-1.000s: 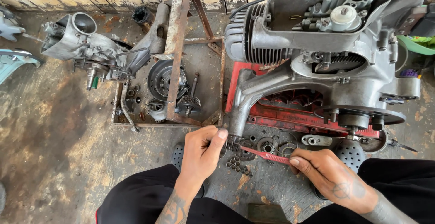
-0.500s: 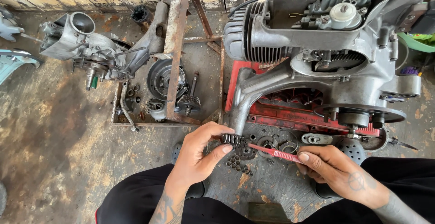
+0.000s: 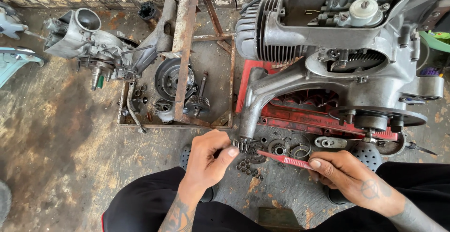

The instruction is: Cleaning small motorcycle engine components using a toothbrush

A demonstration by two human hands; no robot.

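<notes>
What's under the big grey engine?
Under the big grey engine sits a red stand, with small metal rings and gears on the floor in front. How far the stand reaches beneath is covered by the engine.

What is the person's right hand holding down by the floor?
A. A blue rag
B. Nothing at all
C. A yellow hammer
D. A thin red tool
D: the right hand pinches a thin red tool whose tip points toward the small dark part held in the left hand, just below the big grey engine.
</notes>
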